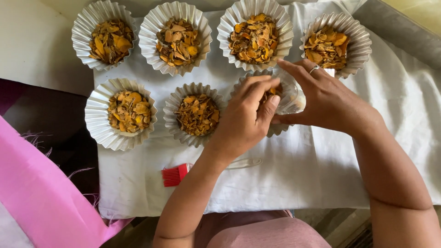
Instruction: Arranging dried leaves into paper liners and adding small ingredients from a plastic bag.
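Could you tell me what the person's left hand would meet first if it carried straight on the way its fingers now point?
The left hand points up and to the right. Its fingertips already touch the small clear plastic bag that the right hand holds over a silver fluted foil cup, so probably the bag.

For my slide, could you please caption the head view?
Two hands work over one of seven foil cups of dried orange chips.

White cloth (321, 174) bears seven foil cups (121, 113); red brush (175, 175) too.
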